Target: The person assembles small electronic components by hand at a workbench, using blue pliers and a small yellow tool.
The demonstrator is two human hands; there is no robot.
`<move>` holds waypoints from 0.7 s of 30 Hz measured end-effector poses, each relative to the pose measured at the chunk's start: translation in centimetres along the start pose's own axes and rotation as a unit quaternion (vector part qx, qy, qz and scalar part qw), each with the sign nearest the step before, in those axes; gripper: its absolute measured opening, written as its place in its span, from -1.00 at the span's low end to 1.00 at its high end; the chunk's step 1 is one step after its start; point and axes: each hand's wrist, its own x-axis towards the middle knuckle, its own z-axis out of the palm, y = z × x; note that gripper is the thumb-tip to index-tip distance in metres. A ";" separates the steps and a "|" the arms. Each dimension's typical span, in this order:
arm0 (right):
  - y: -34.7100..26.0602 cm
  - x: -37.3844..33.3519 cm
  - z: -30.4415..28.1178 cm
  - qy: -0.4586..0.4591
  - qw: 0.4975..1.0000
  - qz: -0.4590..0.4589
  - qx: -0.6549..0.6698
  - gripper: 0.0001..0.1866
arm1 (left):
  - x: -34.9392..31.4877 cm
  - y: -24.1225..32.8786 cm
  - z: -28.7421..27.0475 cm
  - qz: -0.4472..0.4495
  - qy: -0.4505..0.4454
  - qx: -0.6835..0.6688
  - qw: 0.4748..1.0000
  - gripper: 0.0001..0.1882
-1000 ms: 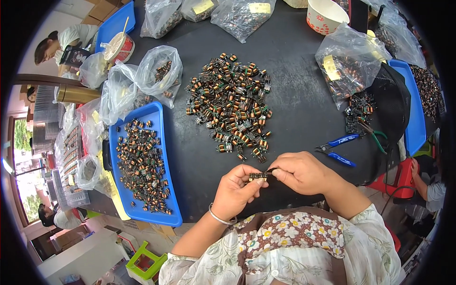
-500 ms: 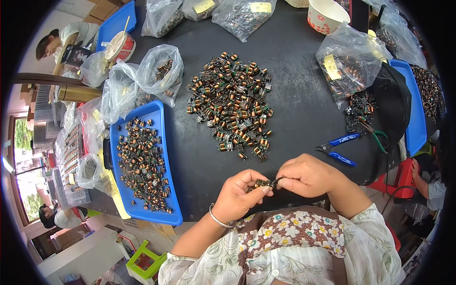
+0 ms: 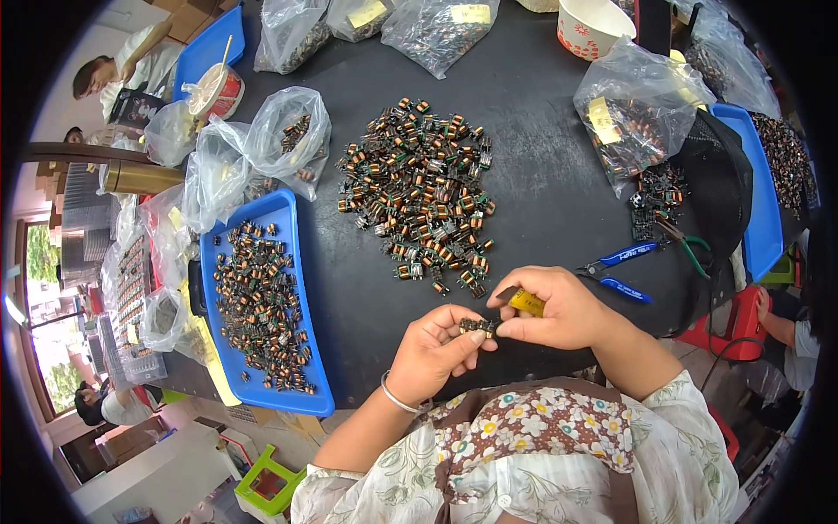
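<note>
Left hand (image 3: 434, 351): yours, thumb and fingers pinched together on a small dark piece (image 3: 476, 327), held up over the near edge of the black table (image 3: 541, 157). Whether this is one component or several side by side, you cannot tell from here.

Right hand (image 3: 563, 310): yours, just beside the left, fingers curled round a yellow-and-black item (image 3: 527, 302); its exact kind is unclear.

Loose heap (image 3: 415, 192): copper-wound components, many, mid-table beyond your hands — a few stray pieces at its near end.

Blue tray (image 3: 317, 384): at your left, long side toward the heap, with similar components (image 3: 262, 306) spread inside.

Hand tools: blue-handled cutters (image 3: 627, 255), handles spread, on the table to your right; green-handled pliers (image 3: 696, 253) just beyond them, near a small dark cluster (image 3: 659, 196).

Bags: one clear bag (image 3: 624, 118) with a yellow label, part-filled, to the right of the heap; an open clear bag (image 3: 284, 135) past the blue tray; a labelled bag (image 3: 439, 39) at the far side.

Sundries: a black mesh item (image 3: 720, 179) beside a second tray (image 3: 761, 253), also blue; a white bowl (image 3: 595, 31) with red pattern — far right.
</note>
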 end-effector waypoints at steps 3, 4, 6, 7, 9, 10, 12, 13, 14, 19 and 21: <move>-0.1 0.2 0.4 -0.026 0.999 -0.026 -0.027 -0.76 | 0.1 -0.3 -0.2 0.000 -0.016 -0.008 1.000 -0.88; 0.0 0.2 0.4 -0.026 0.999 -0.027 -0.027 -0.76 | 0.1 -0.4 -0.2 0.004 -0.022 -0.018 1.000 -0.87; 0.1 0.2 0.5 -0.032 0.998 -0.030 -0.038 -0.77 | 0.0 -0.5 -0.2 0.006 -0.027 -0.035 0.999 -0.85; 0.1 0.2 0.5 -0.031 0.998 -0.029 -0.038 -0.77 | 0.1 -0.5 -0.2 0.006 -0.032 -0.054 0.998 -0.84; 0.2 0.2 0.4 -0.028 0.999 -0.016 -0.008 -0.79 | 0.1 -0.5 -0.2 0.005 -0.033 -0.062 0.997 -0.83; 0.3 0.2 0.4 -0.028 0.999 -0.017 -0.008 -0.79 | 0.1 -0.5 -0.2 0.004 -0.032 -0.071 0.997 -0.82; 0.4 0.1 0.5 -0.014 1.000 -0.023 -0.007 -0.80 | 0.0 -0.6 -0.4 0.007 -0.037 -0.089 0.995 -0.79; 0.4 0.1 0.4 -0.014 1.000 -0.022 -0.007 -0.80 | 0.0 -0.7 -0.5 0.010 -0.041 -0.108 0.993 -0.76; 0.2 0.0 0.4 -0.017 1.000 0.001 -0.006 -0.80 | 0.0 -0.8 -0.7 0.010 -0.042 -0.108 0.993 -0.76; 0.8 -0.1 0.4 -0.022 0.999 0.027 0.004 -0.79 | -0.2 -0.9 -1.1 0.021 -0.055 -0.168 0.984 -0.60; 0.8 -0.1 0.4 -0.003 0.999 0.043 -0.011 -0.76 | -0.3 -0.9 -1.2 0.022 -0.063 -0.177 0.982 -0.58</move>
